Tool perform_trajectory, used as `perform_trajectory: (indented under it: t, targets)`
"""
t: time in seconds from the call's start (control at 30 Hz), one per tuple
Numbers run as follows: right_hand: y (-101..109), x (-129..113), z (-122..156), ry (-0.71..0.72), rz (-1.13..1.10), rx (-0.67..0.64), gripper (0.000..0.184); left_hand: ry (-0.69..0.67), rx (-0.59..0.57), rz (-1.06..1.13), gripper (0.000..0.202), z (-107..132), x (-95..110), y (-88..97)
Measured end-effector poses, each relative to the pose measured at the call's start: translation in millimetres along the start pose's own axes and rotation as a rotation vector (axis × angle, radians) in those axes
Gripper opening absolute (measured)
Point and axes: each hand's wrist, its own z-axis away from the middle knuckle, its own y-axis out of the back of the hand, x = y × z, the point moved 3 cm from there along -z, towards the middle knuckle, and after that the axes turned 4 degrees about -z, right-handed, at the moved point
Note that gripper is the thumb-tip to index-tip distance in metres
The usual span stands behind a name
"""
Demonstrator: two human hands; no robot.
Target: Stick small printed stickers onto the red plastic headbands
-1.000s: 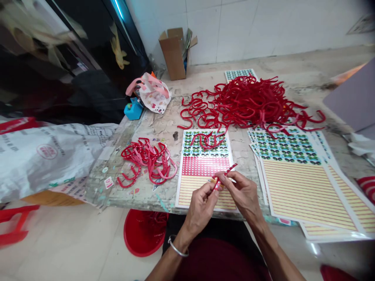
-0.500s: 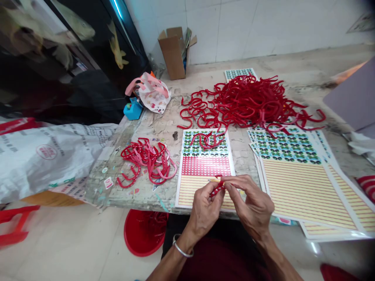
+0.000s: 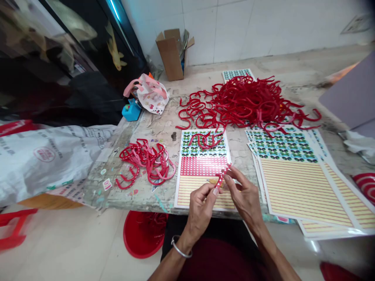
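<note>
Both hands pinch a thin red dotted strip (image 3: 222,176) over the near edge of a sticker sheet (image 3: 202,166). My left hand (image 3: 202,207), with a metal bangle on its wrist, grips the strip's lower end. My right hand (image 3: 244,195) holds it a little higher with thumb and fingers pressed together. The sheet has green-and-black stickers at the top, a red dotted band in the middle and yellow stripes below. A few red curved bands (image 3: 205,139) lie on the sheet's top part.
A big heap of red curved bands (image 3: 249,102) fills the table's far middle. A smaller pile of them (image 3: 146,160) lies left. A stack of sticker sheets (image 3: 295,171) sits right. A cardboard box (image 3: 171,54), a printed bag (image 3: 150,94) and a red basin (image 3: 143,234) under the table edge are also there.
The strip was folded down between my fingers half a second ago and now points up and right again. Both hands shifted slightly left. The view drifted a little.
</note>
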Motion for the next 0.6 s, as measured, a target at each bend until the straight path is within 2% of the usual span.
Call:
perform_trajectory:
  t: [0.1,0.2,0.3,0.43,0.5,0.6]
  targets:
    - [0,6,-1,-0.15,-0.21,-0.168,0.054,0.005,-0.055,0.086,0.022,1,-2,-1.2]
    - [-8,0,-1,-0.182,-0.34,-0.336,0.055,-0.049,-0.106,0.109,0.02,2,-1,-1.7]
    - [-15,-4,0,-0.213,-0.394,-0.32,0.053,-0.067,-0.131,0.092,0.018,3,2,1.2]
    - [-19,-3,3,-0.28,-0.356,-0.323,0.061,-0.045,-0.183,0.059,0.02,2,5,6.2]
    - [-16,-4,3,-0.239,-0.257,-0.333,0.063,-0.034,-0.222,0.043,0.022,2,4,7.1]
    - [-7,-10,-1,-0.131,-0.105,-0.283,0.069,-0.019,-0.246,0.074,0.02,2,-1,7.5]
